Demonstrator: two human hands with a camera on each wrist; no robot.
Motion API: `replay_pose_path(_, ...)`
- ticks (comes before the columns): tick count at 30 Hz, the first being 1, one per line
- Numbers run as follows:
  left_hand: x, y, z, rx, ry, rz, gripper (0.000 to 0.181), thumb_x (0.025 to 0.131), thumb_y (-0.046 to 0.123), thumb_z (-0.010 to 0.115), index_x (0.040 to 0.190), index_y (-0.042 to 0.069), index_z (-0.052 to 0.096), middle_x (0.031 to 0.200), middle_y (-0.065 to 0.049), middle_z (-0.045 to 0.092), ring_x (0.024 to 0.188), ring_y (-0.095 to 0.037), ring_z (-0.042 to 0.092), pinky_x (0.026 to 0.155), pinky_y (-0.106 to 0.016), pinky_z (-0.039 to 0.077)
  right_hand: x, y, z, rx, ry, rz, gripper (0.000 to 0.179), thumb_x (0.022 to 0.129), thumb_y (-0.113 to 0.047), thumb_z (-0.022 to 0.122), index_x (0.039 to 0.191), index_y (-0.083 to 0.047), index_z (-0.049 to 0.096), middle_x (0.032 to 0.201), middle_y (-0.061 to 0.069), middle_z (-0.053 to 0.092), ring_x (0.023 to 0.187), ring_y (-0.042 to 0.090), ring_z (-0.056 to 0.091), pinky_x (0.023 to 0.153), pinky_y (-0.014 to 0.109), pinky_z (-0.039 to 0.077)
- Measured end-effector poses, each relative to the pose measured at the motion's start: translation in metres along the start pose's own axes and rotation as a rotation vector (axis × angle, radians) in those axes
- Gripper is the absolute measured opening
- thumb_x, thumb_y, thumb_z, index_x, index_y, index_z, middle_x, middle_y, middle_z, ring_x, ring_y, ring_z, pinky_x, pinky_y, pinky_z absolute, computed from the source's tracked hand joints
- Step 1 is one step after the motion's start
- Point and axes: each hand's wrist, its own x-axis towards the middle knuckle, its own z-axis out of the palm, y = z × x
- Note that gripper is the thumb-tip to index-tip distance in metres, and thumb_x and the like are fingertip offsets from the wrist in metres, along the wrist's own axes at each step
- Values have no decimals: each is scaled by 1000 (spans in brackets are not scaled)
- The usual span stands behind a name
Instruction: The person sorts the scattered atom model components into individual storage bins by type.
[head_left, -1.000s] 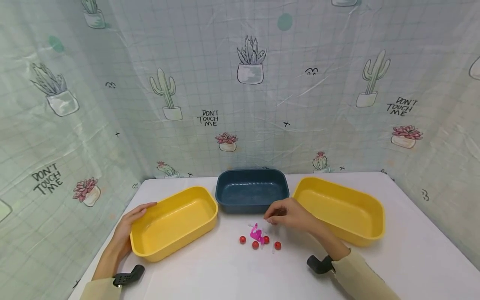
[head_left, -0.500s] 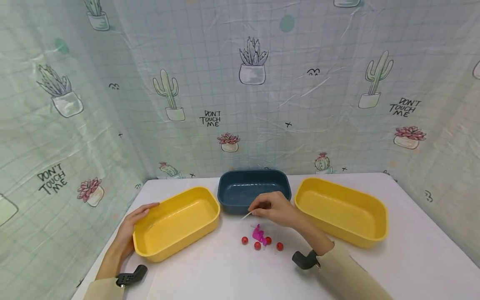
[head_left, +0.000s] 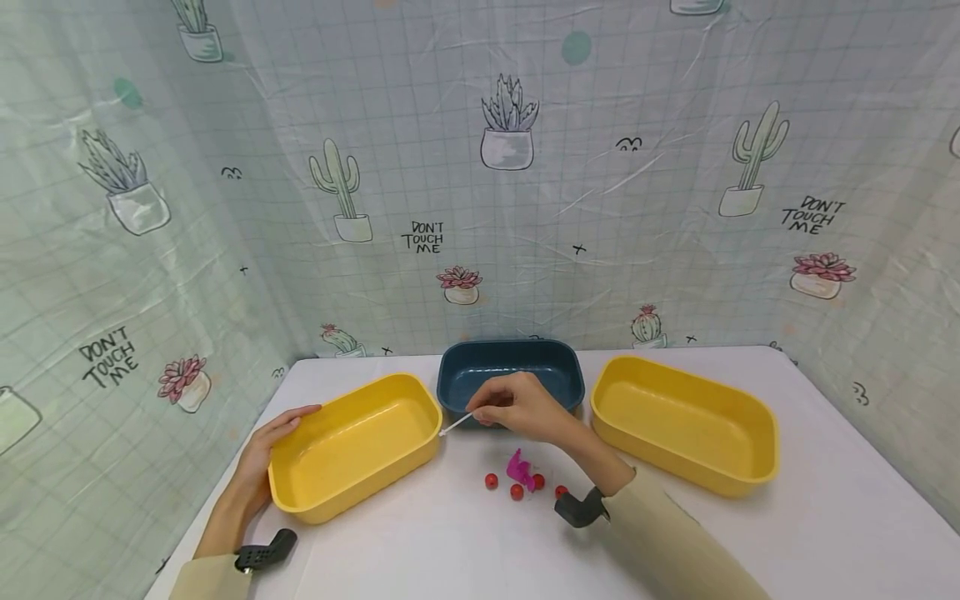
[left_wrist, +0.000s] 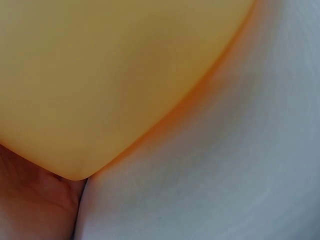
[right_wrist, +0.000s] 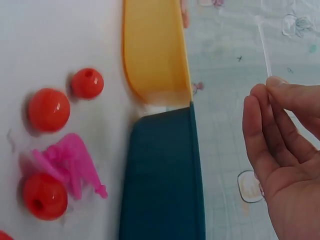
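My right hand (head_left: pixel 517 404) pinches a thin white cotton swab (head_left: pixel 457 424) between thumb and fingertips, in front of the dark blue bin (head_left: pixel 442 375). Its free end points left, overlapping the corner of the left yellow bin (head_left: pixel 360 483) in the head view. In the right wrist view the swab (right_wrist: pixel 266 50) sticks up from the fingertips. My left hand (head_left: pixel 258 458) rests along the left end of that yellow bin, fingers stretched beside its outer wall. The left wrist view shows the bin wall (left_wrist: pixel 110 90) and part of the palm (left_wrist: pixel 37 200).
Several red beads (right_wrist: pixel 49 111) lie on the white table around a crumpled-looking pink plastic figure (right_wrist: pixel 75 160). One bead (head_left: pixel 561 492) is partly covered by the right wrist camera. A second yellow bin (head_left: pixel 690 467) stands at the right. A patterned curtain (head_left: pixel 555 208) hangs behind.
My right hand has lifted the cotton swab from near the pink figure and carried it left, to the left yellow bin's corner. The left hand stays at its bin.
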Motion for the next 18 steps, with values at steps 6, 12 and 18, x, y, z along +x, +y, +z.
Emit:
replay_pose_path(6,0,0,-1,-10,-8,6,51,111,38,41,154,11,48,137,20,61,123,0,62,99,-18,54,9,-1,7,40,-18,34,10,95,-13,74,103,-8,80,95,13,77,79,13,70,77,21,60)
replay_pose_path(12,-1,1,0,-14,-3,3,51,111,37,41,154,11,48,137,19,61,123,-2,62,99,-19,54,20,-2,15,18,-8,5,11,96,-10,73,103,-5,79,91,8,76,76,10,68,75,20,60)
replay_pose_path(18,-1,1,1,-5,3,-5,50,111,38,41,154,13,48,136,20,61,122,-2,62,99,-20,54,33,-4,23,-19,2,16,10,96,-10,72,102,-8,80,90,3,75,77,14,69,75,19,59)
